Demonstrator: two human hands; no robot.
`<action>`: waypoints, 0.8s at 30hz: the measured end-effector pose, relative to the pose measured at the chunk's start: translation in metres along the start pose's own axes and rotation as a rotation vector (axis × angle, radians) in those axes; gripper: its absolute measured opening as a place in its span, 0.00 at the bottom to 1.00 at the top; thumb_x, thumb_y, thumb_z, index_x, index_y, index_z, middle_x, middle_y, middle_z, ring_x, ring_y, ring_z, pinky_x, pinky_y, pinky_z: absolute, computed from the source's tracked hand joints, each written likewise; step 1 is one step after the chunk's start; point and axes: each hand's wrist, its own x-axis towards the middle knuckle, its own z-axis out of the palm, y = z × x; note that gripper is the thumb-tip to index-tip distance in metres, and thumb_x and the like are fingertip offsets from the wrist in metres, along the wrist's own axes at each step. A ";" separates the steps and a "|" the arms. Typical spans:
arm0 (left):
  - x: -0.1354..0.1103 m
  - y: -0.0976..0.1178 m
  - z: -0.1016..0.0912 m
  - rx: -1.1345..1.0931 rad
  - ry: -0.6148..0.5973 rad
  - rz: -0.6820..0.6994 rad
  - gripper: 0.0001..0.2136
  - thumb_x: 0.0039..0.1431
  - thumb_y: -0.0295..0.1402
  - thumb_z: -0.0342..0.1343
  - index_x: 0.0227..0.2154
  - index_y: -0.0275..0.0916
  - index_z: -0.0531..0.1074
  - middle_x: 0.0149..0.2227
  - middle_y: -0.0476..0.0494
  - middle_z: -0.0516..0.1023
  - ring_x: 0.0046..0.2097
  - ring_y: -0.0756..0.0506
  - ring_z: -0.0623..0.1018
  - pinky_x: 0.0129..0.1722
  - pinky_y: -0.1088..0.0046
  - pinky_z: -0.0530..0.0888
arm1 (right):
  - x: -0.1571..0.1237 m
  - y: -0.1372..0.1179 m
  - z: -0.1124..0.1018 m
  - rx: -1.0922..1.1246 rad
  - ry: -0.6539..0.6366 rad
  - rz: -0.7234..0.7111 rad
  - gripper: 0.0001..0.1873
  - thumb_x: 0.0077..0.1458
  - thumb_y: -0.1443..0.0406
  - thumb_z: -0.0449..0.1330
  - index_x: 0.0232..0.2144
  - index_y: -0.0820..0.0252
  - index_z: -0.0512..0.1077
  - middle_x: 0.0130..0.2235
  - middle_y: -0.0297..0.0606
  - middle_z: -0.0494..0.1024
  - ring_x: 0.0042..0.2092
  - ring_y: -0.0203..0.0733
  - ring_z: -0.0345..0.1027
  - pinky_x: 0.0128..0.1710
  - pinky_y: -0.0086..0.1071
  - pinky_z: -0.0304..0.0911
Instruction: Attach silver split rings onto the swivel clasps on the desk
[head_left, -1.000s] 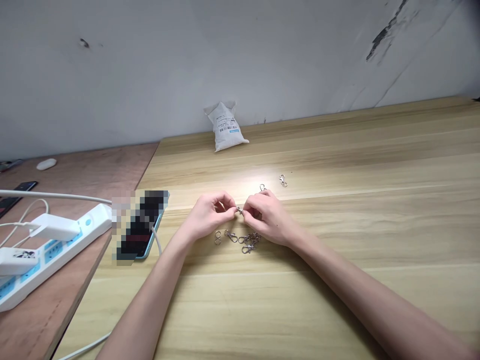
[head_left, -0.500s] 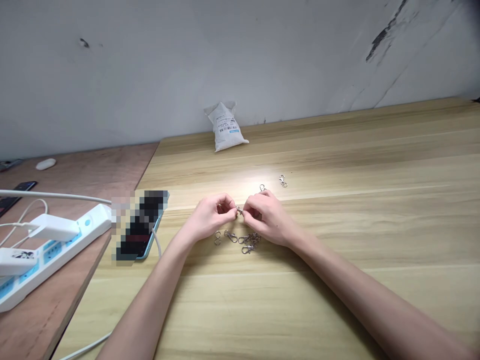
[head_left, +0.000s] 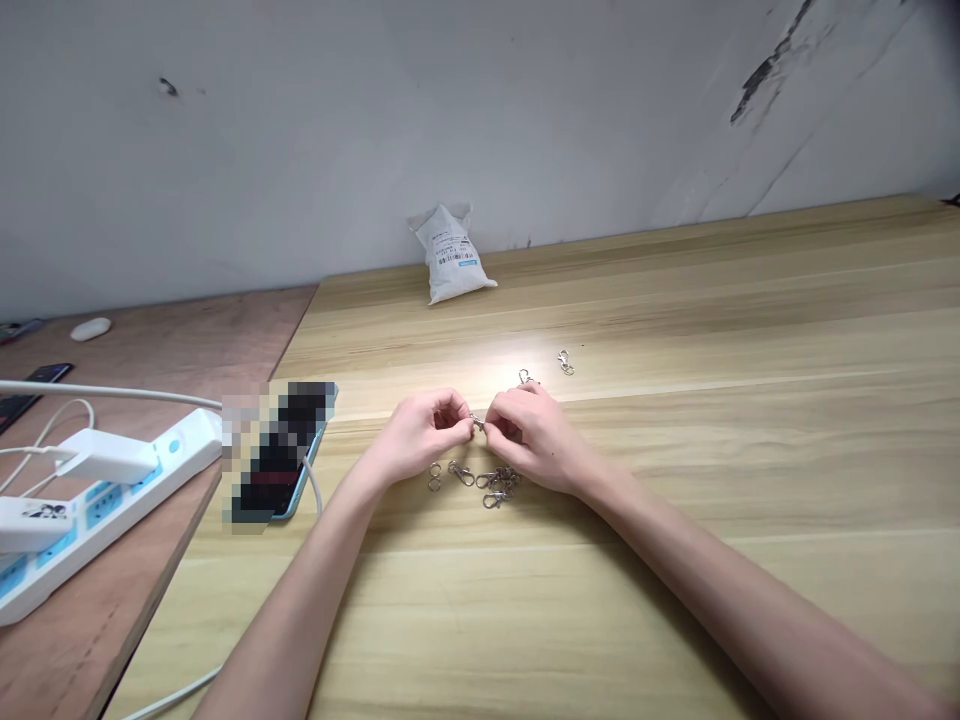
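Note:
Between my hands is a small silver lobster clasp (head_left: 478,422), partly covered by fingertips. My left hand (head_left: 427,432) pinches its left end between thumb and forefinger. From the other side, my right hand (head_left: 530,432) pinches its right end. Just below the hands lie a loose pile of silver clasps (head_left: 498,484), a single clasp (head_left: 461,473) and a pair of small rings (head_left: 435,477). Behind my right hand another clasp (head_left: 526,377) is partly hidden. Farther back rests a clasp with a ring (head_left: 565,362).
A white labelled plastic packet (head_left: 454,255) stands near the wall. To the left, a phone (head_left: 281,455) with a cable lies on the wooden table (head_left: 637,620). A white power strip (head_left: 112,500) with plugged-in chargers sits on the lower brown surface (head_left: 217,350).
Almost nothing differs. Both hands keep their pinch on the clasp, with only a very slight shift at the fingertips.

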 end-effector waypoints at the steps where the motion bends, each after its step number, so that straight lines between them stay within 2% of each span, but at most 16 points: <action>1: 0.000 0.000 0.000 -0.001 -0.002 -0.003 0.06 0.55 0.34 0.56 0.28 0.37 0.70 0.28 0.49 0.73 0.29 0.51 0.70 0.30 0.76 0.68 | 0.000 0.000 0.000 -0.004 0.001 -0.002 0.08 0.56 0.68 0.53 0.25 0.58 0.62 0.25 0.30 0.68 0.28 0.35 0.58 0.41 0.34 0.51; 13: 0.000 0.002 -0.002 -0.049 -0.027 -0.036 0.07 0.56 0.35 0.56 0.29 0.37 0.70 0.30 0.48 0.75 0.32 0.49 0.73 0.33 0.73 0.69 | -0.001 0.000 -0.001 -0.049 -0.024 -0.028 0.07 0.57 0.68 0.52 0.26 0.58 0.62 0.27 0.32 0.69 0.30 0.36 0.59 0.41 0.34 0.52; 24: -0.001 0.001 -0.002 -0.062 -0.044 -0.049 0.06 0.55 0.34 0.56 0.29 0.37 0.69 0.29 0.49 0.72 0.30 0.51 0.70 0.30 0.75 0.67 | -0.001 -0.001 0.000 -0.006 -0.005 -0.020 0.07 0.56 0.69 0.52 0.25 0.58 0.61 0.26 0.30 0.68 0.28 0.35 0.58 0.41 0.33 0.51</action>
